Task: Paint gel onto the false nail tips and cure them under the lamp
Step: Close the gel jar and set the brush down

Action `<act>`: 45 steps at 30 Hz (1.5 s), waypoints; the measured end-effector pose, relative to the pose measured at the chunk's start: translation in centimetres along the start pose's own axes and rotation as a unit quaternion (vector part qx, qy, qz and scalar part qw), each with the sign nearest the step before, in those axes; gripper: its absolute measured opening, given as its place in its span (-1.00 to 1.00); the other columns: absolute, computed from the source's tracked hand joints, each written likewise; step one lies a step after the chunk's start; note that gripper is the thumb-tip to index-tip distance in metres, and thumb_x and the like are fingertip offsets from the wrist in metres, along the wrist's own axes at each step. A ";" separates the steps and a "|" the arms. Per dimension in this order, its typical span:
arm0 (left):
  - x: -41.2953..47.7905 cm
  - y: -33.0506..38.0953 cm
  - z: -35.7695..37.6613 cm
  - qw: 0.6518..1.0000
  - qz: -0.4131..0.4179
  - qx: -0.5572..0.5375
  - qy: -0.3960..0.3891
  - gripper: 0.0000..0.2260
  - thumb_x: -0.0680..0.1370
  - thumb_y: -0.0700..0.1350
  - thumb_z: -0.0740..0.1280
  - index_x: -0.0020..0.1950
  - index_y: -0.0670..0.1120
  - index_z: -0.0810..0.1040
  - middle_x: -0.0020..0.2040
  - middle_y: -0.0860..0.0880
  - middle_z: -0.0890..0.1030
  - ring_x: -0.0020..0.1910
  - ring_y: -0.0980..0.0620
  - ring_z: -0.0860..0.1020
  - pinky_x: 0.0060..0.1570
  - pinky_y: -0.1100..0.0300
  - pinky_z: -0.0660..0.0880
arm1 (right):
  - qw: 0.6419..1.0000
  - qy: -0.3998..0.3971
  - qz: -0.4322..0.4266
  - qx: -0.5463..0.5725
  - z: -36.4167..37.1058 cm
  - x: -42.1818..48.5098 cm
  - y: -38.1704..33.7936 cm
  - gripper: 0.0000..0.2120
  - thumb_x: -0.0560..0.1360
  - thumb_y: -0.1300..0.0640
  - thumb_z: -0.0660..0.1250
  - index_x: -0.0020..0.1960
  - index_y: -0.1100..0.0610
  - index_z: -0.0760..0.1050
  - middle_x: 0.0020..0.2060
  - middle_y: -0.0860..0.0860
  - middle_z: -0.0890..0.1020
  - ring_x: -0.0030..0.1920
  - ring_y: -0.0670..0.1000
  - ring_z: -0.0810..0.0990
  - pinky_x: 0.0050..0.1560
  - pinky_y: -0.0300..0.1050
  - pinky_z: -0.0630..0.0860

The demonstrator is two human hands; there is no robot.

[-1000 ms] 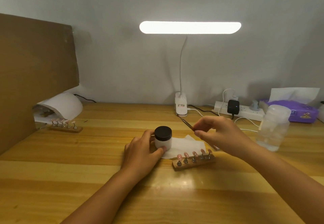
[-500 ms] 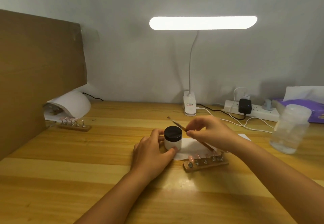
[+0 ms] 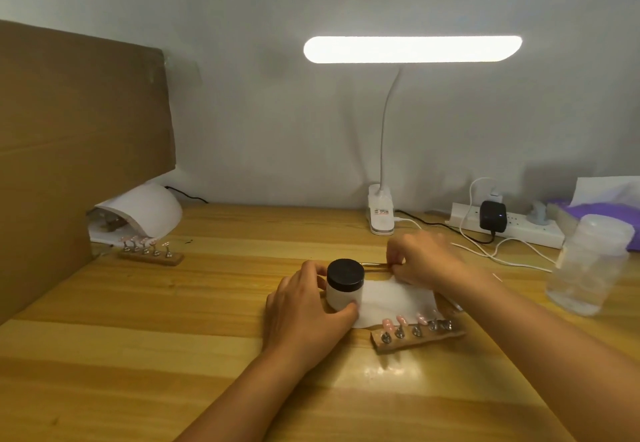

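Since the earlier frames the right hand (image 3: 429, 261) has dropped lower and turned the nail brush (image 3: 375, 264) from a raised slant to nearly level, just behind the gel jar (image 3: 345, 294). Its fingers are curled and pinch the brush handle; the bristle end is too blurred to tell. The left hand (image 3: 304, 310) grips the white jar from its left side, thumb in front and fingers behind. The jar's black lid (image 3: 345, 273) is on, so its contents are hidden. It stands upright at the left edge of a white wipe (image 3: 391, 303). Touching the wipe's near edge lies a wooden holder (image 3: 415, 337) carrying five pink nail tips (image 3: 401, 320) on metal stands, partly under the right forearm. A second holder (image 3: 150, 254) of tips sits well to the left, just in front of the white curing lamp (image 3: 145, 213), whose mouth is too dim to read. A clear plastic bottle (image 3: 588, 265) stands at the right; what fills it cannot be told. A cardboard panel (image 3: 79, 137) walls the table's (image 3: 138, 337) left side, and cables from a power strip (image 3: 519, 230) trail behind the right hand. Bare wood spreads between the jar and the far holder, and along the near edge.
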State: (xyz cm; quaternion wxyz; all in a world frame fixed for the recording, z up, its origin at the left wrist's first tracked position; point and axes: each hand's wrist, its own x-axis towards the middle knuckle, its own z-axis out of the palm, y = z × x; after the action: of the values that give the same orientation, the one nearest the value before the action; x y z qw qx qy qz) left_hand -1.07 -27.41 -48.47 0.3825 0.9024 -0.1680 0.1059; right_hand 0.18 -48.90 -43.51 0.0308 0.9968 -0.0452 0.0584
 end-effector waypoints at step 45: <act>-0.2 -0.6 -0.5 1.000 -0.009 -0.001 -0.017 -0.53 0.46 0.10 0.43 0.28 0.06 0.33 0.19 0.11 0.51 0.20 0.05 0.42 0.19 0.08 0.40 | 0.957 0.006 0.026 0.290 0.3 -16.3 3.7 -0.59 0.52 0.00 0.40 0.29 -0.22 0.34 0.01 -0.27 0.55 -0.10 -0.09 0.54 -0.02 -0.12 0.57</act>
State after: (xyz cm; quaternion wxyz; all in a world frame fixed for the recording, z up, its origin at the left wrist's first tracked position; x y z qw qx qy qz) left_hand -1.06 -26.62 -48.64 0.3817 0.9051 -0.1662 0.0863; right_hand -16.22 -51.22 -45.55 -0.2610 0.9609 -0.0518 0.0762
